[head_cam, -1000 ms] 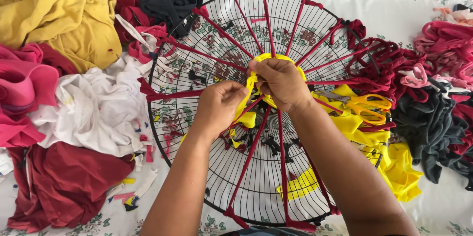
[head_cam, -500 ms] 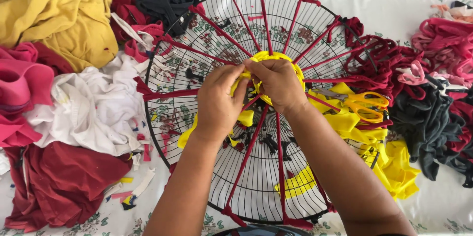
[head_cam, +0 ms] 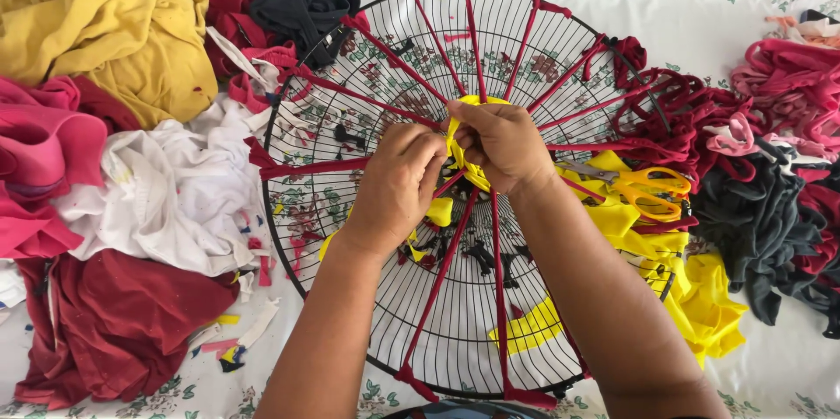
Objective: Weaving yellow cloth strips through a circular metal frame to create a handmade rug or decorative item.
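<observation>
Yellow strip (head_cam: 461, 150) – both hands pinch it at grille (head_cam: 367, 78) hub | scissors (head_cam: 652, 187), cloth heaps (head_cam: 131, 43) around

Bright, even daylight, soft shadows w/ no glare, sharp focus, slight wide-angle bend at edges.

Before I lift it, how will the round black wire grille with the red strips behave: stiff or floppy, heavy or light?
The wire grille probably stays stiff, since its thin rods hold a neat round shape. It looks light, being mostly open gaps. The red strips tied across it seem taut and would likely stay in place.
</observation>
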